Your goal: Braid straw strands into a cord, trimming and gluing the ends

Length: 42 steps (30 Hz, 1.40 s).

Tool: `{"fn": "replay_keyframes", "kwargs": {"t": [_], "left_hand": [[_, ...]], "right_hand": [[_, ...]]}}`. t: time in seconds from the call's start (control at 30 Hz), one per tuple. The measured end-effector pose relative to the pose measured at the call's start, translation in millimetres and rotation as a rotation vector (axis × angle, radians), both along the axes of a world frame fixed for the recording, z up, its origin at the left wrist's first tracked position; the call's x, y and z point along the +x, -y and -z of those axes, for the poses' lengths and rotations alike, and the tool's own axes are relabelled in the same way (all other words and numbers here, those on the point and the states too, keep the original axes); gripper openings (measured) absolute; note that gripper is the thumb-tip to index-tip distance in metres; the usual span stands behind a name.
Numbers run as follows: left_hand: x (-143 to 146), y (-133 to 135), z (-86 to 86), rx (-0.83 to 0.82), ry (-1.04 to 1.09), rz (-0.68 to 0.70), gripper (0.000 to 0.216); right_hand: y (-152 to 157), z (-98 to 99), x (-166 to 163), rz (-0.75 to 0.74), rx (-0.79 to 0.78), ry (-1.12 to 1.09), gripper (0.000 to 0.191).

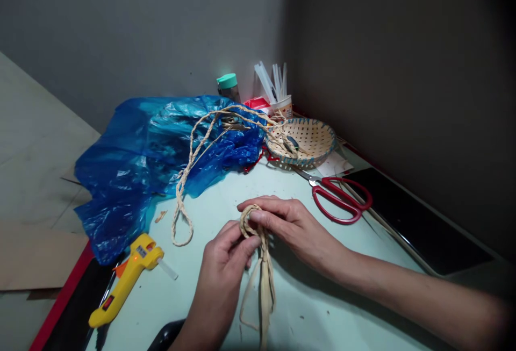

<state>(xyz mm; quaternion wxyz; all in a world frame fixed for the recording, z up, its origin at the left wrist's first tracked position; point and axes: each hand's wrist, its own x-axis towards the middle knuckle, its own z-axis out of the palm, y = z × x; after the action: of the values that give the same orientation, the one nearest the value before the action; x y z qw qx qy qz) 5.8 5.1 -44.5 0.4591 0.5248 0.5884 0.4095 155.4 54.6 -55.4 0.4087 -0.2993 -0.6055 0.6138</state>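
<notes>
A braided straw cord (264, 249) is bent into a small loop between my two hands, with loose flat strands hanging below it toward me. My left hand (229, 254) pinches the lower left side of the loop between thumb and fingers. From the right, my right hand (288, 222) grips the top of the loop, its thumb pressed on the braid. Farther off, a longer braided straw cord (183, 179) lies over the blue plastic bag (133, 152) and ends in a loop on the table (217, 200).
A yellow glue gun (129, 281) lies at left, a glue stick in its end. Red-handled scissors (342, 198) rest at right beside a black flat panel (407, 216). Behind stand a woven basket (314, 138), a cup of white sticks (282, 105) and a green-lidded jar (229, 86).
</notes>
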Motion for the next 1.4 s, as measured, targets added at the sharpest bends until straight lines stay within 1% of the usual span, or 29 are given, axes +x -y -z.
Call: {"fn": "replay_keyframes", "kwargs": {"t": [0.07,0.17,0.27,0.3,0.33,0.37,0.43,0.47,0.53,0.57,0.6,0.63,0.7,0.83,0.93,0.97,1.03,1.13,1.2,1.3,1.4], "left_hand": [[3,1,0.9,-0.017,0.012,0.017,0.012],[9,3,3.2,-0.040,0.085,0.027,0.017],[12,6,5.7,-0.115,0.145,0.017,0.020],[12,7,6.4,-0.145,0.146,0.014,0.021],[12,8,7.1,-0.166,0.142,0.010,0.021],[11,8,7.7,-0.171,0.132,0.005,0.020],[9,8,9.6,-0.146,0.106,0.005,0.019],[8,7,11.0,-0.131,0.093,0.005,0.020],[7,6,15.2,-0.120,0.082,0.008,0.020],[7,5,17.7,-0.123,0.091,0.010,0.020],[7,5,20.2,-0.132,0.113,0.015,0.020],[8,5,22.4,-0.141,0.140,0.023,0.021],[9,5,25.5,-0.147,0.199,0.039,0.022],[11,7,25.3,-0.171,0.276,0.050,0.025],[9,7,21.7,-0.222,0.326,0.073,0.029],[9,7,20.0,-0.242,0.361,0.078,0.031],[8,6,16.1,-0.284,0.469,0.068,0.034],[8,6,10.7,-0.340,0.672,0.024,0.033],[7,5,8.7,-0.360,0.753,0.017,0.031],[6,4,7.6,-0.373,0.788,0.037,0.029],[5,3,6.5,-0.402,0.839,0.068,0.023]], "right_hand": [[1,2.6,-2,0.045,-0.039,-0.008,0.022],[4,6.3,-5,0.070,-0.101,-0.047,0.021],[5,7.6,-7,-0.008,-0.204,-0.086,0.027],[4,6.9,-6,-0.033,-0.188,-0.068,0.030],[3,5.6,-4,-0.032,-0.125,-0.018,0.030],[1,3.7,-2,-0.003,-0.018,0.059,0.029],[-4,-1.2,5,0.087,0.278,0.249,0.028],[-6,-3.8,8,0.106,0.442,0.340,0.030],[-8,-7.8,13,0.075,0.721,0.476,0.029],[-9,-8.9,15,0.052,0.813,0.522,0.026],[-8,-9.5,16,0.041,0.867,0.556,0.024],[-7,-9.5,16,0.052,0.882,0.570,0.023],[-5,-8.7,14,0.118,0.850,0.527,0.022],[-2,-8.8,9,0.253,0.709,0.325,0.029],[-2,-11.3,9,0.274,0.624,0.290,0.034],[-3,-12.0,9,0.271,0.635,0.299,0.034],[-4,-12.5,11,0.267,0.712,0.321,0.033],[-7,-10.7,12,0.271,0.820,0.326,0.032],[-8,-8.8,13,0.270,0.834,0.331,0.033],[-9,-7.3,14,0.232,0.835,0.365,0.034],[-8,-8.7,14,0.204,0.791,0.329,0.032]]}}
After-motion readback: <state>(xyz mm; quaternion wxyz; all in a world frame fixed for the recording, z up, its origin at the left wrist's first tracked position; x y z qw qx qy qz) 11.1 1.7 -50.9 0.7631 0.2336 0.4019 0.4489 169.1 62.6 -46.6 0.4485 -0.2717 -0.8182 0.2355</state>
